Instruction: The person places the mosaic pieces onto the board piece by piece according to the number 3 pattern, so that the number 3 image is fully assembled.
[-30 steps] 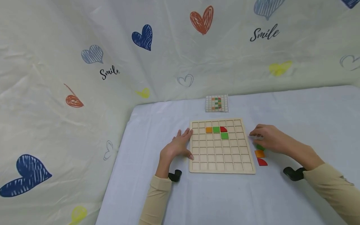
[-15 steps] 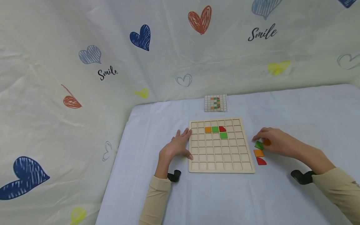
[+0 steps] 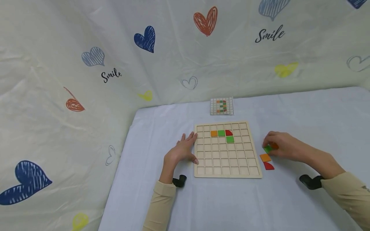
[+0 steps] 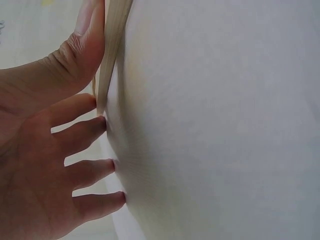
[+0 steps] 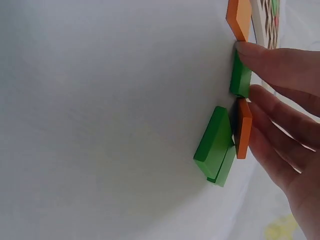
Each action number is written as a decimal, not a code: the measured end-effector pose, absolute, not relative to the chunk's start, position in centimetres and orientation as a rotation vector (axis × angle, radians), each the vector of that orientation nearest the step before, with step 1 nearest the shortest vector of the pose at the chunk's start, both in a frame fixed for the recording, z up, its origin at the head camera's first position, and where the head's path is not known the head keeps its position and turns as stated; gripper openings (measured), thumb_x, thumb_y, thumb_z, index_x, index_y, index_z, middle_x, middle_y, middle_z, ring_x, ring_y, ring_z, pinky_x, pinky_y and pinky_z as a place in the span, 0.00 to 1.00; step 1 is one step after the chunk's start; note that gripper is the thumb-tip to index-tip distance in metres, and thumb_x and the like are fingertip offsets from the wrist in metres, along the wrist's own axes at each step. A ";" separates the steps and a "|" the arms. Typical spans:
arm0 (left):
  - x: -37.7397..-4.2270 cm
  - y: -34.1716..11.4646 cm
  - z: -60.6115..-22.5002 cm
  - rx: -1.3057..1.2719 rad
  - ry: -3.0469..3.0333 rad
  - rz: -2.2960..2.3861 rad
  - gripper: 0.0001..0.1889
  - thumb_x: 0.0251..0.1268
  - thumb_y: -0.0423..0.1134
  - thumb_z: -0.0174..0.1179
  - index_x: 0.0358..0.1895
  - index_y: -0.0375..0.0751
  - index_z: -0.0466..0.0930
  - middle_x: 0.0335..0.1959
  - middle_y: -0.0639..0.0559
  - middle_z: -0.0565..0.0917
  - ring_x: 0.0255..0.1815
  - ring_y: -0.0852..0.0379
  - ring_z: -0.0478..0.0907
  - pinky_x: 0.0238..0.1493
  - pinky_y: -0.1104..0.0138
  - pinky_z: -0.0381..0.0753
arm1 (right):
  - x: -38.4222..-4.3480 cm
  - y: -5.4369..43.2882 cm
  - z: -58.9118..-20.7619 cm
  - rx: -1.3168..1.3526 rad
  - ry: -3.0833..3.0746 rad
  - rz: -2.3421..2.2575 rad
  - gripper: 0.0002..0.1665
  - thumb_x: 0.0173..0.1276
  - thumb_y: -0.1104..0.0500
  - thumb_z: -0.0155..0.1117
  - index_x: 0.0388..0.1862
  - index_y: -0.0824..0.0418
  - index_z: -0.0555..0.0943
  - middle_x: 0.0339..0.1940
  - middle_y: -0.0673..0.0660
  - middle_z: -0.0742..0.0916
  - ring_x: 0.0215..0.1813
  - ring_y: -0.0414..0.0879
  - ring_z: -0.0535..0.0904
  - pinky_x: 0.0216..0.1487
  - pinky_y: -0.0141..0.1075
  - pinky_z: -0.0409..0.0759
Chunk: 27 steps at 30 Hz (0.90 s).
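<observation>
My right hand (image 3: pixel 284 146) pinches a green square tile (image 5: pixel 241 77) between thumb and fingers, to the right of the wooden grid board (image 3: pixel 228 163). Beside these fingers, in the right wrist view, an orange tile (image 5: pixel 244 129) lies partly against two green tiles (image 5: pixel 214 142). Nearer me in the head view are another orange square (image 3: pixel 265 157) and a red quarter-round tile (image 3: pixel 268 166). My left hand (image 3: pixel 182 150) rests with spread fingers along the board's left edge, its thumb (image 4: pixel 85 55) at the rim. Set into the grid are an orange, two green and a red tile (image 3: pixel 228 132).
Behind the board stands a small pattern card (image 3: pixel 222 106) showing a coloured grid. A white cloth (image 3: pixel 231 205) covers the table, and a curtain printed with hearts (image 3: pixel 173 64) hangs behind and to the left. Dark wrist devices (image 3: pixel 311 182) sit at both cuffs.
My right hand has drawn back from the board's edge to the right, and its fingers have closed on the green tile, which has turned slightly. The left hand stays put.
</observation>
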State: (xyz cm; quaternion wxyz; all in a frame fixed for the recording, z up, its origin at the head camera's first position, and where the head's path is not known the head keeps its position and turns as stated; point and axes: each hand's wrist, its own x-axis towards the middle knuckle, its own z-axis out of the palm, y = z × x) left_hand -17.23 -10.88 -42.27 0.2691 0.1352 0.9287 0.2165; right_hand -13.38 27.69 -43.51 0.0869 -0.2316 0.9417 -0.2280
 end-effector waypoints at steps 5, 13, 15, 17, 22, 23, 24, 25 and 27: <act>-17.2 -10.9 -42.4 0.362 2.507 0.579 0.63 0.47 0.40 0.82 0.85 0.50 0.48 0.87 0.53 0.44 0.87 0.42 0.32 0.83 0.42 0.43 | -13.7 27.5 -43.6 -0.674 2.809 -0.693 0.16 0.52 0.65 0.83 0.39 0.65 0.87 0.36 0.50 0.85 0.37 0.43 0.78 0.37 0.34 0.85; -17.2 -10.9 -42.6 0.351 2.509 0.592 0.63 0.47 0.39 0.82 0.85 0.51 0.47 0.87 0.54 0.44 0.87 0.43 0.31 0.84 0.44 0.42 | -14.1 27.2 -43.9 -0.659 2.830 -0.718 0.15 0.53 0.65 0.83 0.36 0.65 0.86 0.33 0.50 0.84 0.35 0.42 0.77 0.34 0.32 0.83; -17.2 -10.9 -42.6 0.352 2.511 0.598 0.63 0.46 0.39 0.82 0.85 0.51 0.48 0.87 0.54 0.45 0.87 0.44 0.31 0.84 0.44 0.41 | -14.3 27.2 -43.9 -0.658 2.830 -0.748 0.14 0.53 0.66 0.82 0.36 0.65 0.84 0.33 0.49 0.85 0.35 0.43 0.78 0.35 0.32 0.84; -17.2 -10.9 -42.6 0.354 2.512 0.598 0.63 0.46 0.40 0.82 0.85 0.50 0.48 0.87 0.54 0.45 0.87 0.43 0.31 0.84 0.45 0.41 | -14.3 27.2 -43.9 -0.669 2.840 -0.769 0.14 0.54 0.68 0.81 0.36 0.64 0.84 0.33 0.49 0.86 0.35 0.42 0.79 0.36 0.32 0.84; -17.2 -10.9 -42.6 0.357 2.511 0.594 0.63 0.47 0.39 0.82 0.85 0.50 0.48 0.87 0.54 0.45 0.87 0.44 0.31 0.85 0.46 0.41 | -14.3 27.0 -43.8 -0.750 2.917 -0.825 0.12 0.55 0.72 0.78 0.37 0.63 0.87 0.33 0.48 0.89 0.34 0.42 0.82 0.37 0.33 0.87; -17.2 -11.0 -42.5 0.356 2.508 0.596 0.63 0.47 0.39 0.82 0.85 0.51 0.48 0.87 0.54 0.45 0.87 0.44 0.31 0.85 0.46 0.41 | -14.3 27.0 -43.7 -0.762 2.928 -0.836 0.12 0.55 0.72 0.78 0.37 0.63 0.88 0.33 0.48 0.89 0.34 0.42 0.83 0.37 0.33 0.87; -17.1 -11.0 -42.5 0.356 2.507 0.597 0.63 0.47 0.39 0.82 0.85 0.51 0.48 0.87 0.54 0.45 0.87 0.44 0.31 0.85 0.46 0.41 | -14.3 27.0 -43.7 -0.767 2.937 -0.848 0.12 0.55 0.73 0.77 0.38 0.64 0.88 0.34 0.48 0.89 0.34 0.43 0.83 0.37 0.34 0.87; -17.1 -11.0 -42.4 0.357 2.504 0.597 0.63 0.47 0.39 0.81 0.85 0.51 0.48 0.87 0.54 0.44 0.87 0.44 0.31 0.85 0.46 0.41 | -14.3 26.9 -43.6 -0.764 2.938 -0.861 0.12 0.55 0.73 0.77 0.38 0.64 0.88 0.34 0.49 0.89 0.35 0.44 0.84 0.37 0.35 0.88; -17.1 -11.0 -42.3 0.357 2.498 0.601 0.62 0.48 0.39 0.81 0.85 0.51 0.47 0.87 0.54 0.44 0.87 0.44 0.31 0.85 0.46 0.41 | -14.2 26.8 -43.4 -0.744 2.930 -0.890 0.12 0.56 0.74 0.76 0.40 0.65 0.89 0.36 0.51 0.90 0.36 0.46 0.84 0.38 0.37 0.89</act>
